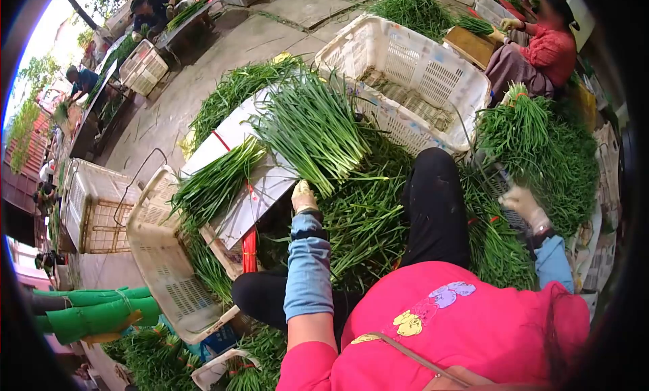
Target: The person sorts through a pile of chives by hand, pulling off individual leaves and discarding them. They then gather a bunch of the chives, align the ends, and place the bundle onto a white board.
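Note:
A large loose pile of green garlic chives [314,124] lies on a white board [260,188], with the cut stem ends towards me. My left hand [304,197], in a pale glove, is closed at the board's edge, just below those stems; what it grips, if anything, is hidden. A smaller bunch of chives [220,181] rests on the board to the left, beside a red strap [251,190]. My right hand [526,207], also gloved, is low at my right side, over a dark grid-like surface among chives. Its fingers are smeared by motion.
A white plastic crate [412,66] stands ahead, with another crate [162,256] at my left. Heaped chives [541,154] fill the right side. A person in red [547,56] sits at the far right; others work at benches far left. Red ties [249,250] hang below the board.

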Action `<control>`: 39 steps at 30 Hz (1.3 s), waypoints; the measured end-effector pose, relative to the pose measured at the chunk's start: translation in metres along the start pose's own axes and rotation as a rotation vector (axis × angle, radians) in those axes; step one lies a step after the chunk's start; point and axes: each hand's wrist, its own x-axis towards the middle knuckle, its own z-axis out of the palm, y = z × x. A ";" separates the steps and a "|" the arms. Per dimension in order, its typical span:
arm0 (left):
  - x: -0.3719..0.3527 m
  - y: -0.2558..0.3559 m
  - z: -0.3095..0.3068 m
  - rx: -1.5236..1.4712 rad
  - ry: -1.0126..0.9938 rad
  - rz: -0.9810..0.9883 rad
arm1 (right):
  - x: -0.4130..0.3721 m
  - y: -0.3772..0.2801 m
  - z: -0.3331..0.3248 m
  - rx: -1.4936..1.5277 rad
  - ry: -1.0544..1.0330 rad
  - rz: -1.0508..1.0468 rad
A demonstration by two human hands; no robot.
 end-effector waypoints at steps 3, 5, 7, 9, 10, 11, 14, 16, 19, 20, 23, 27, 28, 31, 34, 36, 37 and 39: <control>0.015 -0.010 0.002 -0.046 -0.002 -0.079 | -0.050 0.118 0.012 -0.640 -0.526 0.210; 0.013 -0.004 0.004 -0.042 -0.035 -0.123 | -0.048 0.094 0.013 -0.752 -0.597 0.345; 0.010 -0.002 0.011 -0.040 0.011 -0.127 | -0.022 0.042 0.022 -0.624 -0.313 0.325; 0.009 0.001 0.017 -0.001 0.083 -0.149 | 0.018 -0.025 0.028 -0.477 -0.013 0.173; 0.013 -0.002 0.017 -0.007 0.083 -0.151 | 0.042 -0.066 0.031 -0.427 0.099 0.066; 0.019 -0.009 0.014 -0.049 0.039 -0.135 | 0.064 -0.102 0.036 -0.325 0.143 -0.080; 0.013 -0.006 0.006 -0.125 -0.085 -0.116 | 0.125 -0.182 0.067 -0.038 0.180 -0.431; 0.004 -0.004 0.002 -0.552 -0.217 -0.111 | 0.158 -0.232 0.096 0.130 0.078 -0.531; -0.004 -0.002 -0.004 -0.599 -0.252 -0.187 | 0.213 -0.283 0.162 0.157 0.038 -0.715; -0.004 -0.005 -0.007 -0.609 -0.291 -0.187 | 0.230 -0.300 0.182 0.179 0.009 -0.749; 0.001 -0.012 -0.009 -0.626 -0.283 -0.201 | 0.279 -0.338 0.242 0.341 -0.113 -0.552; 0.004 -0.018 -0.009 -0.675 -0.334 -0.213 | 0.327 -0.365 0.295 0.391 -0.136 -0.337; 0.003 -0.020 -0.008 -0.702 -0.329 -0.215 | 0.337 -0.371 0.300 0.386 -0.137 -0.340; 0.004 -0.023 -0.009 -0.715 -0.337 -0.234 | 0.363 -0.386 0.305 0.101 0.005 -0.300; 0.006 -0.028 -0.008 -0.739 -0.315 -0.249 | 0.371 -0.399 0.306 -0.310 -0.103 -0.170; 0.006 -0.028 -0.007 -0.755 -0.336 -0.212 | 0.374 -0.401 0.307 -0.400 -0.144 -0.127; 0.005 -0.026 -0.006 -0.744 -0.314 -0.240 | 0.375 -0.400 0.309 -0.413 -0.152 -0.084; 0.001 -0.022 -0.005 -0.755 -0.308 -0.245 | 0.381 -0.398 0.313 -0.404 -0.152 -0.020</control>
